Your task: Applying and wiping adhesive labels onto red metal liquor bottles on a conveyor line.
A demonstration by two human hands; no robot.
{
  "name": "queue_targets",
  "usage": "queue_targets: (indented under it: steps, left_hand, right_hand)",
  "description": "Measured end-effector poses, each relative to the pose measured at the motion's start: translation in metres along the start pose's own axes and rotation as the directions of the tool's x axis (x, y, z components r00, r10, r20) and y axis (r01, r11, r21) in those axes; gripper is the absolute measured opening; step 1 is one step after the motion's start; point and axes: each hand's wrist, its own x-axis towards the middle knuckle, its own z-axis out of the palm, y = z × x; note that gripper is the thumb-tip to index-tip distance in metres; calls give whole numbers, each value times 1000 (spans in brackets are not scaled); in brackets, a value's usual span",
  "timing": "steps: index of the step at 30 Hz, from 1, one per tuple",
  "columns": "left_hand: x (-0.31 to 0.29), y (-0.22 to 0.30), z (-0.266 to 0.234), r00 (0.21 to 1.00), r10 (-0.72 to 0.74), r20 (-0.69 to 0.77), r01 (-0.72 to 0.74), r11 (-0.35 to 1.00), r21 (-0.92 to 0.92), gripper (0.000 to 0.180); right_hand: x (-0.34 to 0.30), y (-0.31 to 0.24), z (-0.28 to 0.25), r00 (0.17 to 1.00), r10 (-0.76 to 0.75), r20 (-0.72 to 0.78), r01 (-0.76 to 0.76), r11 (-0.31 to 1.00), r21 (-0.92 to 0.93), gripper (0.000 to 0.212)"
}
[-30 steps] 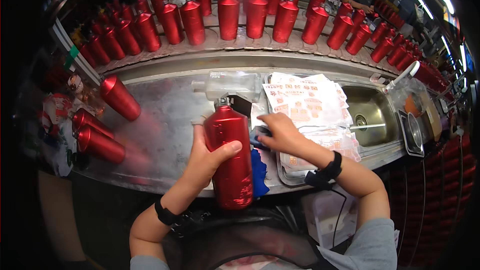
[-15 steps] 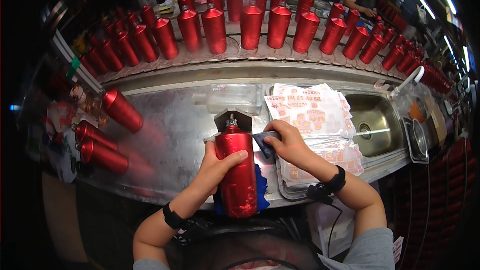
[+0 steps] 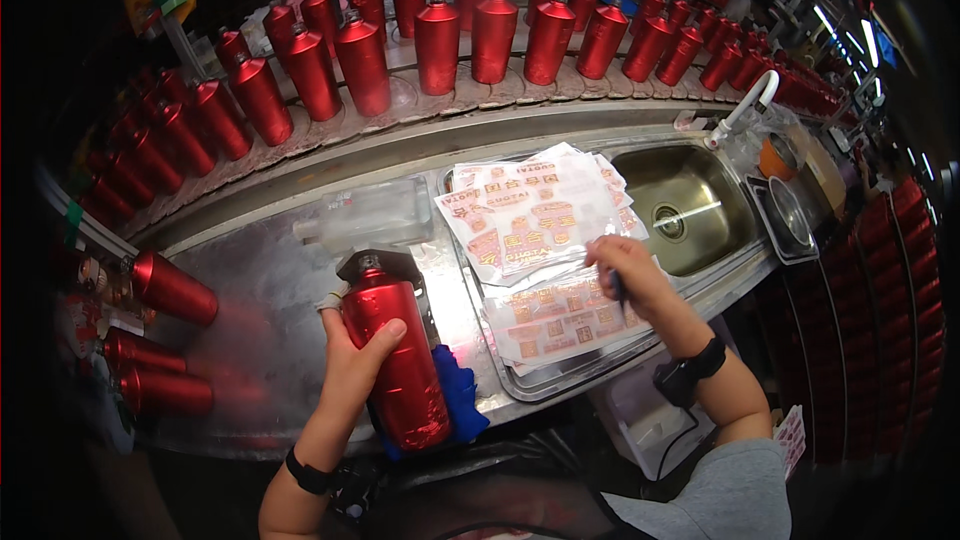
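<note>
A shiny red bottle (image 3: 408,385) leans back against a dark angled holder (image 3: 402,264) at the counter's front. My left hand (image 3: 350,360) is closed around its left side, thumb across the front. Over the pile of printed sheets (image 3: 530,230), my right hand (image 3: 640,278) has its fingers bent at the sheets' right edge. A small dark flat scraper (image 3: 618,288) is tucked in that hand, seen edge-on. Whether the fingertips grip a sheet cannot be made out. A blue cloth (image 3: 458,398) lies beside the bottle. The sheets, white with gold-and-red print, rest on a metal tray (image 3: 530,385).
Red bottles (image 3: 437,45) stand in rows on a curved conveyor (image 3: 400,105) at the back. Three more lie at the left (image 3: 175,288). A clear plastic container (image 3: 375,215) sits behind the holder. At right are a sink (image 3: 690,210) and white faucet (image 3: 748,110). Another person works far off.
My right hand has moved away from the bottle, rightward to the sheets, taking the scraper along. My left hand still holds the bottle. The whole view has swung to the right.
</note>
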Motion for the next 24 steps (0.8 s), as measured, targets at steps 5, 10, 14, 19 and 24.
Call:
queue_targets:
  steps: [5, 10, 14, 19, 24]
  left_hand:
    - [7, -8, 7, 995, -64, 76, 71, 992, -100, 66]
    - [9, 0, 1, 994, -70, 88, 74, 996, -46, 70]
    - [12, -1, 1, 990, -49, 132, 55, 997, -46, 72]
    - [7, 5, 4, 993, -60, 104, 71, 993, -99, 69]
    - [7, 8, 8, 993, -80, 84, 90, 987, -130, 66]
  right_hand:
    - [82, 37, -196, 808, -349, -474, 144, 898, -416, 22]
    - [101, 106, -290, 669, -358, -652, -471, 474, -744, 38]
    - [91, 115, -304, 845, -15, -534, -331, 769, -547, 26]
    - [72, -15, -163, 978, 35, -206, -98, 947, -306, 22]
    - [140, -35, -72, 954, -299, 40, 251, 712, -656, 18]
